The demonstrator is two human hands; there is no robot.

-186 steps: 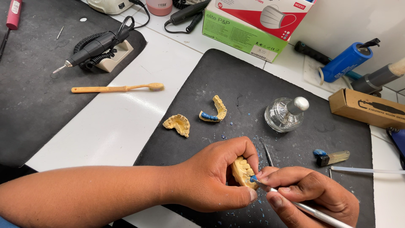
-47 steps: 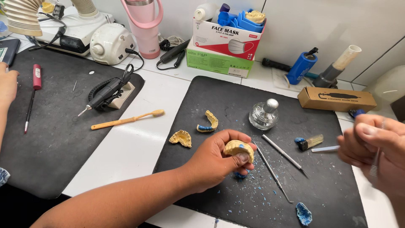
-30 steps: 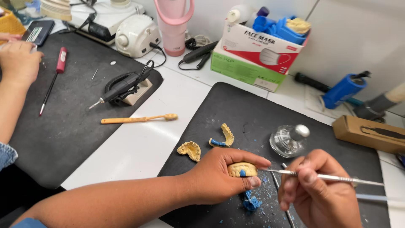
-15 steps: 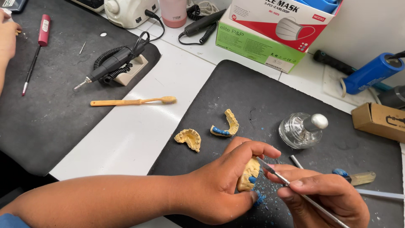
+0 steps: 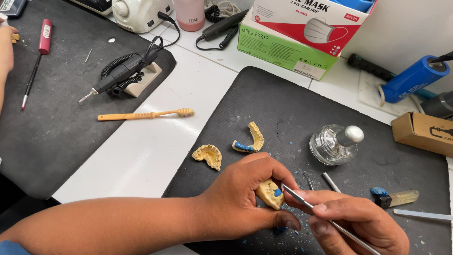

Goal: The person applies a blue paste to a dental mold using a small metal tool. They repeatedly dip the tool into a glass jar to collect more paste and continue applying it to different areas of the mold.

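My left hand (image 5: 245, 198) grips a yellow dental cast (image 5: 269, 192) with blue wax on it, low over the black mat (image 5: 283, 99). My right hand (image 5: 354, 224) holds a thin metal carving tool (image 5: 306, 205), its tip touching the blue wax on the cast. Two more yellow casts lie on the mat's left side: a plain one (image 5: 207, 155) and one with blue wax (image 5: 250, 140). Blue wax crumbs dot the mat around my hands.
A glass burner with a metal cap (image 5: 336, 144), a lighter (image 5: 395, 197), a blue torch can (image 5: 411, 78) and boxes (image 5: 302, 33) stand behind. An orange toothbrush (image 5: 146, 114) and a handpiece (image 5: 120, 73) lie left. Another person's hand (image 5: 5, 47) shows at the far left.
My right hand came back from the right with the metal tool and brought its tip onto the cast. The view has dropped closer to my hands.
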